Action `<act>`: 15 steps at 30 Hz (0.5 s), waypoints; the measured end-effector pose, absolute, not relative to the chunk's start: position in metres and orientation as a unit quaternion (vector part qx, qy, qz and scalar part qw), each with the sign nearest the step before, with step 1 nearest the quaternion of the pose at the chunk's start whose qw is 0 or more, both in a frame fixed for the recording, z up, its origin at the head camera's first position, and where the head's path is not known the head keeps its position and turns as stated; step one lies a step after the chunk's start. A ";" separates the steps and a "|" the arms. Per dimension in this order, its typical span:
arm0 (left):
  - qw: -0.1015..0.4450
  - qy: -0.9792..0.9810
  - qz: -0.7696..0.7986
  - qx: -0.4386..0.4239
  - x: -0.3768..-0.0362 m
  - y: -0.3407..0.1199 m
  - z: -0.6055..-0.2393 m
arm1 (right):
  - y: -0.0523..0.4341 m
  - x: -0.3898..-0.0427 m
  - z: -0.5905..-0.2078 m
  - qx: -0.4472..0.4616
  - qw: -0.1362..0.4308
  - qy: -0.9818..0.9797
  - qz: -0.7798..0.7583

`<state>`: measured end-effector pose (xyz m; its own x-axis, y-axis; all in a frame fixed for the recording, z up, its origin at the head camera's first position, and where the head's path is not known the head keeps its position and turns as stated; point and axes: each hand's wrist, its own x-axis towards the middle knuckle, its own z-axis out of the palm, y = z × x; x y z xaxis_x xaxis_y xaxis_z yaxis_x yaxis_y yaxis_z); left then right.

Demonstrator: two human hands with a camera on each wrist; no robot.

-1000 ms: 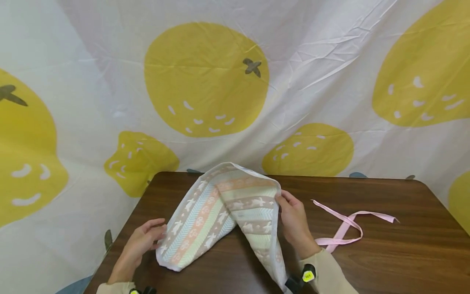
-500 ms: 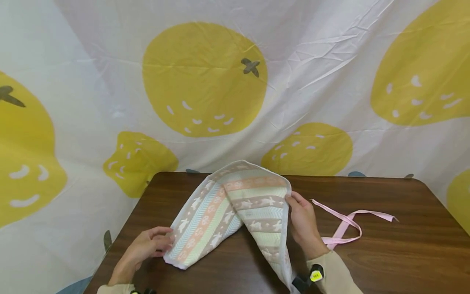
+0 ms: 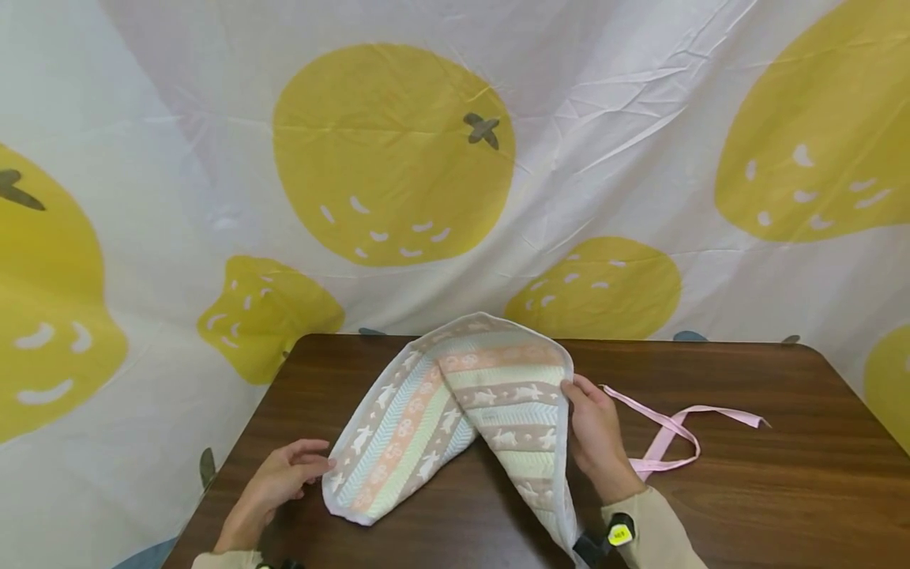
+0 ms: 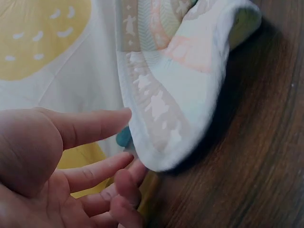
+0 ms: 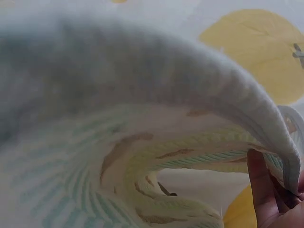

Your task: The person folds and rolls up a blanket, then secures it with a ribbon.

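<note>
A quilted cloth [image 3: 405,427] with pastel stripes, white rabbit shapes and a pale border arches over the table in the head view. Its right flap [image 3: 512,419] folds toward me and hangs down. My right hand [image 3: 597,435] pinches the right border between thumb and fingers; in the right wrist view, part of that hand [image 5: 278,199] shows at the edge, the cloth covering much of the frame. My left hand [image 3: 287,478] is at the cloth's lower left end. In the left wrist view its thumb [image 4: 95,126] points at the border and its fingers are loosely bent, not gripping.
A pink ribbon [image 3: 668,442] lies looped on the brown wooden table [image 3: 782,498], right of my right hand. Behind the table hangs a white curtain [image 3: 590,182] printed with yellow fruit.
The cloth has shifted right along with my right hand, which keeps its pinch on the border. My left hand has moved slightly right and stays by the left end.
</note>
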<state>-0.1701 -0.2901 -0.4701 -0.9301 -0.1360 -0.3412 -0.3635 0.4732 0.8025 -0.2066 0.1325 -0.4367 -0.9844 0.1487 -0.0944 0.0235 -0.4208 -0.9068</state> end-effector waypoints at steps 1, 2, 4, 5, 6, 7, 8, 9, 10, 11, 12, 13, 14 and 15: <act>0.115 0.852 0.490 -0.145 -0.170 -0.290 -0.470 | 0.133 -0.206 -0.437 -0.082 0.035 -0.536 0.839; 0.113 0.853 0.489 -0.144 -0.170 -0.289 -0.471 | 0.134 -0.206 -0.437 -0.084 0.032 -0.535 0.840; 0.110 0.856 0.486 -0.139 -0.169 -0.288 -0.471 | 0.136 -0.206 -0.437 -0.088 0.026 -0.534 0.840; 0.109 0.856 0.487 -0.136 -0.169 -0.288 -0.471 | 0.137 -0.205 -0.438 -0.090 0.022 -0.535 0.839; 0.107 0.856 0.487 -0.134 -0.169 -0.287 -0.471 | 0.138 -0.205 -0.438 -0.093 0.018 -0.537 0.838; 0.105 0.857 0.488 -0.131 -0.170 -0.287 -0.471 | 0.140 -0.204 -0.438 -0.094 0.013 -0.542 0.835; 0.104 0.856 0.490 -0.128 -0.170 -0.287 -0.471 | 0.142 -0.204 -0.438 -0.097 0.007 -0.546 0.832; 0.102 0.855 0.493 -0.124 -0.170 -0.287 -0.471 | 0.144 -0.203 -0.439 -0.099 0.005 -0.551 0.829; 0.101 0.853 0.497 -0.121 -0.170 -0.287 -0.471 | 0.146 -0.203 -0.439 -0.099 0.003 -0.557 0.824; 0.100 0.849 0.506 -0.117 -0.171 -0.286 -0.471 | 0.148 -0.202 -0.439 -0.101 0.001 -0.564 0.819; 0.099 0.843 0.517 -0.110 -0.171 -0.286 -0.470 | 0.151 -0.201 -0.440 -0.101 -0.001 -0.569 0.816; 0.099 0.835 0.531 -0.104 -0.171 -0.285 -0.469 | 0.154 -0.201 -0.440 -0.100 -0.002 -0.576 0.812; 0.099 0.827 0.545 -0.098 -0.172 -0.284 -0.468 | 0.156 -0.200 -0.441 -0.098 0.001 -0.581 0.808; 0.100 0.818 0.559 -0.091 -0.172 -0.284 -0.466 | 0.159 -0.199 -0.441 -0.095 0.006 -0.589 0.803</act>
